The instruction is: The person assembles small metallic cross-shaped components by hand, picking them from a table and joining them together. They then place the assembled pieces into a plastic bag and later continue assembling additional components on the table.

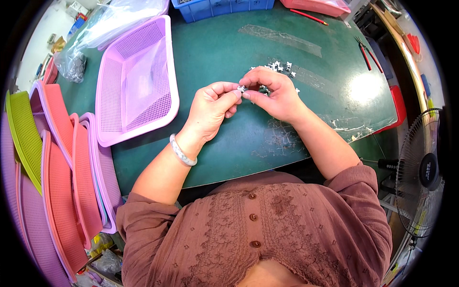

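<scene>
Over the green table, my left hand and my right hand meet at the fingertips. Pinched between them is a small white-and-grey part with short arms sticking out; its exact kind is too small to tell. Thumb and forefinger of my left hand grip one side, and the fingers of my right hand close on the other. Just beyond my right hand lies a loose heap of similar small white parts, some of it hidden behind that hand.
To the left sits a lilac mesh basket with a clear plastic sheet inside. Stacked coloured baskets stand beside the table. A blue crate is at the back; red-handled pliers and a red pen lie right. A fan stands far right.
</scene>
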Demonstrator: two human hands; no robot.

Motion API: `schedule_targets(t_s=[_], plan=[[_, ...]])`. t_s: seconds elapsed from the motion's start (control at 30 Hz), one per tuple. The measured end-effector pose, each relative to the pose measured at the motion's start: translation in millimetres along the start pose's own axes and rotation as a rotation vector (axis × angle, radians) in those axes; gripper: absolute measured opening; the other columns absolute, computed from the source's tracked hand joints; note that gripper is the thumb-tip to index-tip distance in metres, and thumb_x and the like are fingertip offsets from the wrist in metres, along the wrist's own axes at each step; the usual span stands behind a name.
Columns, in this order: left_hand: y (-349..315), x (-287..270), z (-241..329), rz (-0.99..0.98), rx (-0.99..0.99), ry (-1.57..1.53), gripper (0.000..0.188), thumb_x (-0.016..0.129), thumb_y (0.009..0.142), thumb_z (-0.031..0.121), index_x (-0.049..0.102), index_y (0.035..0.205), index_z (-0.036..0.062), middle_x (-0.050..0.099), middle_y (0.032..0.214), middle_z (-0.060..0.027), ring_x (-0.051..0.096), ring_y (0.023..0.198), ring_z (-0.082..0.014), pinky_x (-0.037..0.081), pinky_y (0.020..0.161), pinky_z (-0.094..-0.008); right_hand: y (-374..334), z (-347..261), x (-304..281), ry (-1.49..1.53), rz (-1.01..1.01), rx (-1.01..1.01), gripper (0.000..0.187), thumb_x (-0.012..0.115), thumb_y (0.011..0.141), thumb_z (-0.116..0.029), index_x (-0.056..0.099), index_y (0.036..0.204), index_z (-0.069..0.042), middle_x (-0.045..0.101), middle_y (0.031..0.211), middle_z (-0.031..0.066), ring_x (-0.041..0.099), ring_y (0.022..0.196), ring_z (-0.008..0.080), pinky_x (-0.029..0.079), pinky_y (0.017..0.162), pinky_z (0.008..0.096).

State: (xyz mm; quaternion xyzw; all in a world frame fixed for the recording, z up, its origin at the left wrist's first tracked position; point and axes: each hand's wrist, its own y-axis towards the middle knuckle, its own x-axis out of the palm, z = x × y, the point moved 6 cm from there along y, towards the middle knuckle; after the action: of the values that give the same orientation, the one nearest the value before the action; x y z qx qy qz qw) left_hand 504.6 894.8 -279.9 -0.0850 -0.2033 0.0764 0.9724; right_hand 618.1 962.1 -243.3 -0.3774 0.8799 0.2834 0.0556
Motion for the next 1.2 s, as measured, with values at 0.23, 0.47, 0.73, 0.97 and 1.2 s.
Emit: schedule_targets(t_s=[0.23,0.47,0.73,0.97,1.2], plan=[[-0.5,0.1,1.8,0.017,0.04,0.074,0.012,0.059,0.08,0.008,0.058,0.09,0.0016,0.057,0.072,-0.0003,0.047,0.057,-0.0045,0.037,0.051,-0.0164,0.3,-1.0,-0.3,-0.003,-0.002,0.008,0.013,0.062,0.073,-0.003,0.06,0.085,-0.003,0.056,0.077,0.0043,0.052,0.065,0.0108,0.043,0.06,0.023],[-0.7,1.0,2.7,0.022,0.067,0.079,0.012,0.058,0.08,0.007,0.058,0.09,0.0014,0.056,0.072,-0.0005,0.046,0.057,-0.0047,0.036,0.051,-0.0166,0.7,-5.1,0.4,-0.025,-0.028,-0.032,0.013,0.058,0.073,0.004,0.057,0.084,-0.001,0.056,0.081,0.0052,0.051,0.069,0.0116,0.042,0.062,0.0229],[-1.5,1.3,2.1,0.024,0.036,0.082,0.009,0.057,0.081,0.008,0.058,0.088,0.0023,0.056,0.071,-0.0005,0.046,0.056,-0.0047,0.036,0.05,-0.0168,0.7,-5.8,-0.8,-0.034,-0.016,-0.058,0.014,0.059,0.072,0.006,0.057,0.084,-0.001,0.056,0.081,0.0056,0.051,0.069,0.0126,0.041,0.061,0.0233],[-1.1,0.6,3.2,0.029,0.059,0.114,0.007,0.057,0.081,0.008,0.058,0.086,0.0032,0.055,0.071,0.0006,0.046,0.057,-0.0043,0.036,0.051,-0.0166,-0.7,-3.3,0.7,0.026,-0.049,-0.009,0.014,0.059,0.074,0.004,0.056,0.087,-0.001,0.055,0.082,0.0046,0.051,0.071,0.0106,0.042,0.064,0.0223],[-2.2,1.1,7.6,0.049,0.154,0.184,0.007,0.058,0.08,0.007,0.058,0.086,0.0032,0.055,0.071,0.0014,0.046,0.057,-0.0043,0.036,0.051,-0.0166,-2.2,1.6,0.9,0.041,-0.047,0.02,0.016,0.059,0.076,0.003,0.056,0.091,0.0,0.055,0.083,0.0039,0.052,0.073,0.0095,0.043,0.066,0.022]])
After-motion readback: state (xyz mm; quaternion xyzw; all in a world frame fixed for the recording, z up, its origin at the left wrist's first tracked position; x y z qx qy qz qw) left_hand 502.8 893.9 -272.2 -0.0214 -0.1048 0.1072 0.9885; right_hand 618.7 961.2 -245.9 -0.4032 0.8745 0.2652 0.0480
